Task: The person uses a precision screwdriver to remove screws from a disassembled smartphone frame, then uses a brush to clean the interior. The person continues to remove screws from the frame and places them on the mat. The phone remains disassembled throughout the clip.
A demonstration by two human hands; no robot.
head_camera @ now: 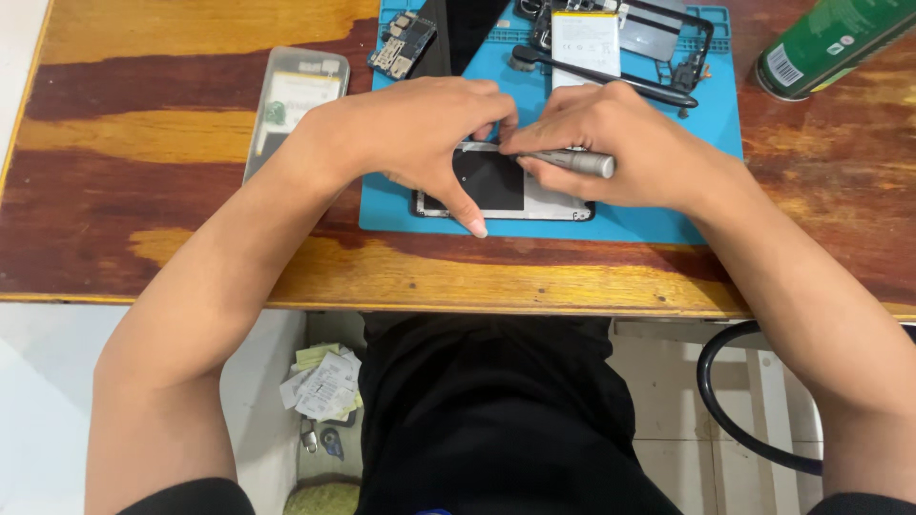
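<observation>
A green can (828, 43) lies tilted at the far right corner of the surface (143, 133), a white label patch (780, 65) near its rim. On the blue mat (711, 114) a white rectangular label (585, 43) covers a flat battery at the far edge — beside it a dark phone frame. Left of the mat lies a clear, oblong package (294, 105) with a pale yellow-white card inside.

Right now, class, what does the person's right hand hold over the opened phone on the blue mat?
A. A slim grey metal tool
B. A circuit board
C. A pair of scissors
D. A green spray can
A: the right hand grips a slim grey tool, its tip at the phone by the left hand.
</observation>
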